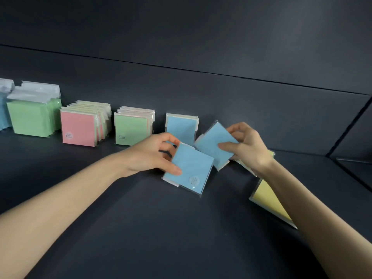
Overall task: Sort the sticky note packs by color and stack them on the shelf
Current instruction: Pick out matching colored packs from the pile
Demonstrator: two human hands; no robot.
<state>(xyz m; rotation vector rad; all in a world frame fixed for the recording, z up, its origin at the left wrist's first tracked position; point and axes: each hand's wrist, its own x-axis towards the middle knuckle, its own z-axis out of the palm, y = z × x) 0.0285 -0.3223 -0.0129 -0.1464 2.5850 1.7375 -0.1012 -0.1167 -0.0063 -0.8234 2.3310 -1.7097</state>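
On the dark shelf [141, 218], packs stand along the back, left to centre: large green stack [30, 119], pink row [78, 127], green row [130, 129], upright blue pack [181, 125]. At centre, left hand [149, 156] fingers curl round the near blue pack [191, 170]; right hand [247, 148] fingers pinch the tilted far blue pack [213, 141]. A yellow pack [269, 200] lies lower right.

- Two hands: left hand [153, 156], right hand [247, 146].
- Three blue packs mid-shelf: near blue pack [191, 168], tilted blue pack [211, 141], upright blue pack [181, 125].
- More blue at the far-left edge [3, 111], number unclear.
- Two green groups: large green stack [30, 117], small green row [130, 127].
- One pink-fronted row [78, 127].
- Two yellow packs: lower yellow pack [267, 198], upper yellow pack [270, 153], both partly hidden.
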